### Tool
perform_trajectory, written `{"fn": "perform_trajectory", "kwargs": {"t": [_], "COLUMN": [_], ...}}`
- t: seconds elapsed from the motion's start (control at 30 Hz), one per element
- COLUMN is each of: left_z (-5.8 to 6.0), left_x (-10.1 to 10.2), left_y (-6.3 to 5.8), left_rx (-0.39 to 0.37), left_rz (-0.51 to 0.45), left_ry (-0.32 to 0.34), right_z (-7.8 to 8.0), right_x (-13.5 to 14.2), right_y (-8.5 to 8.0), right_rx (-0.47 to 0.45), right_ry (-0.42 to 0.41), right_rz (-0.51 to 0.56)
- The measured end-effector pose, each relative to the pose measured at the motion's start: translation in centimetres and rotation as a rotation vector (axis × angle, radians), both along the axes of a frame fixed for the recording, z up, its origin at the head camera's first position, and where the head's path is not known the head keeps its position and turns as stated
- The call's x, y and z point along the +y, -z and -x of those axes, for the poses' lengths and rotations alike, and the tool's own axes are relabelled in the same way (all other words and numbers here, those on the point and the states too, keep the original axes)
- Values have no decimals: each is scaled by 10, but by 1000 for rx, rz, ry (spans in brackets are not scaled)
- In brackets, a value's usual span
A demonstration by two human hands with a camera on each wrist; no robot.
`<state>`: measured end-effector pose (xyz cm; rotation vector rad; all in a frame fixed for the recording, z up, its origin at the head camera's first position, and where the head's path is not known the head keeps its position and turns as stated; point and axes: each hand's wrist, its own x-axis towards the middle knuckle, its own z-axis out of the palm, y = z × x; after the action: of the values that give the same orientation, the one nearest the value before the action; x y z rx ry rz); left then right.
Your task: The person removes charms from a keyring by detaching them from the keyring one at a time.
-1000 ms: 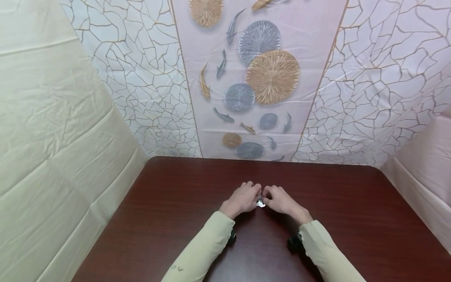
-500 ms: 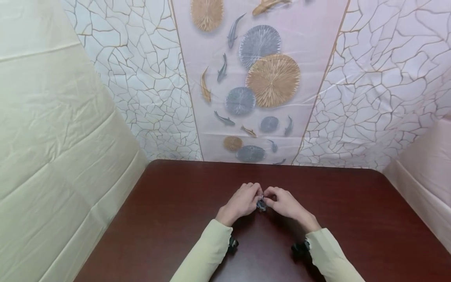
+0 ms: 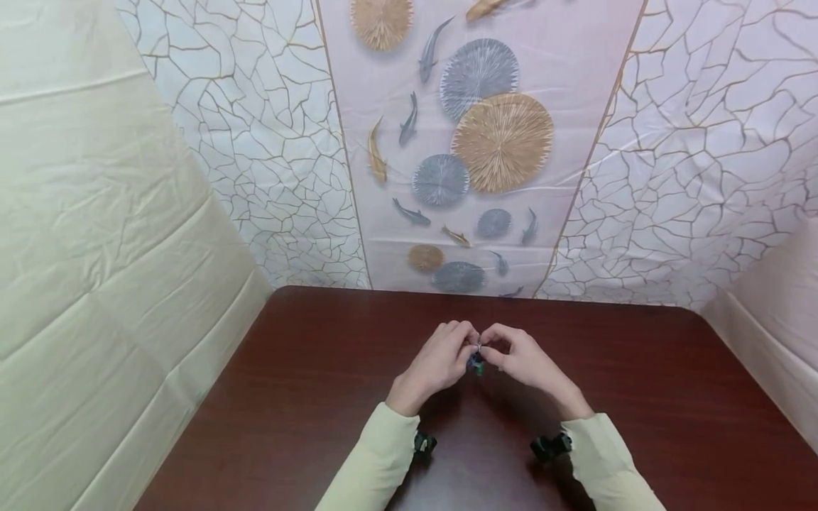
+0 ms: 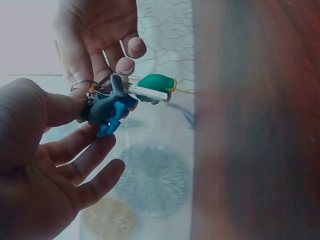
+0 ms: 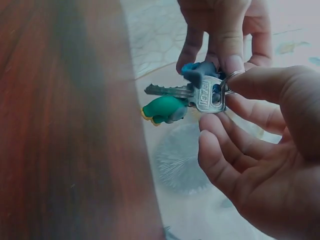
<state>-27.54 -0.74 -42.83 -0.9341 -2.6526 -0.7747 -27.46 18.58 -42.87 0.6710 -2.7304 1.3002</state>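
Observation:
My left hand [image 3: 431, 362] and right hand [image 3: 529, 363] meet fingertip to fingertip over the table, pinching a thin metal key ring [image 4: 85, 81] between them. From the ring hangs a silver key [image 5: 208, 95] with a toothed blade and lettering on its head. A green figure charm [image 5: 162, 108] with yellow ends dangles beside the key. Another charm, grey and blue [image 4: 106, 106], hangs close to my left fingers and partly overlaps the key. My thumb and forefinger on each side hold the ring; the other fingers are loosely bent. The fingertips hide part of the ring.
The dark reddish-brown table [image 3: 307, 397] lies below both hands. A patterned cloth [image 3: 505, 142] with fish and round motifs hangs behind its far edge, and plain pale cloth [image 3: 128, 284] borders the left. Black wrist straps [image 3: 551, 447] sit at both cuffs.
Both hands have lifted a little with the key ring. The bunch between them has turned: silver showed first, then dark blue, and now blue and green hang below the fingertips.

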Motion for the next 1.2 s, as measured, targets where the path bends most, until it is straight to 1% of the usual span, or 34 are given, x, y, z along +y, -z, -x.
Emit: {"fn": "perform_trajectory", "kwargs": {"t": [0.17, 0.3, 0.4, 0.5, 0.63, 0.77, 0.97, 1.07, 1.2], "left_z": [-4, -9, -14, -19, -25, -30, -40, -44, -51], "left_x": [-1, -1, 0, 0, 0, -2, -4, -5, -7], "left_y": [-11, -19, -27, -35, -44, -52, -60, -65, -70], "left_rx": [41, 65, 95, 126, 149, 183, 216, 226, 231], "left_rz": [-55, -77, -94, -111, -135, -169, -184, -200, -215], "left_ry": [-1, 10, 21, 32, 55, 85, 107, 123, 150], "right_z": [-2, -5, -10, -15, -22, -29, -42, -48, -56], "right_x": [2, 3, 3, 3, 5, 6, 4, 3, 2], "right_y": [-10, -20, -30, -40, -48, -55, -65, -69, -75], "right_rx": [-35, -38, -22, -6, 41, 119, 220, 285, 344], "right_ry": [-54, -76, -84, -69, -47, -49, -46, -41, -47], "right_rz": [104, 124, 132, 133, 107, 97, 92, 92, 101]}}
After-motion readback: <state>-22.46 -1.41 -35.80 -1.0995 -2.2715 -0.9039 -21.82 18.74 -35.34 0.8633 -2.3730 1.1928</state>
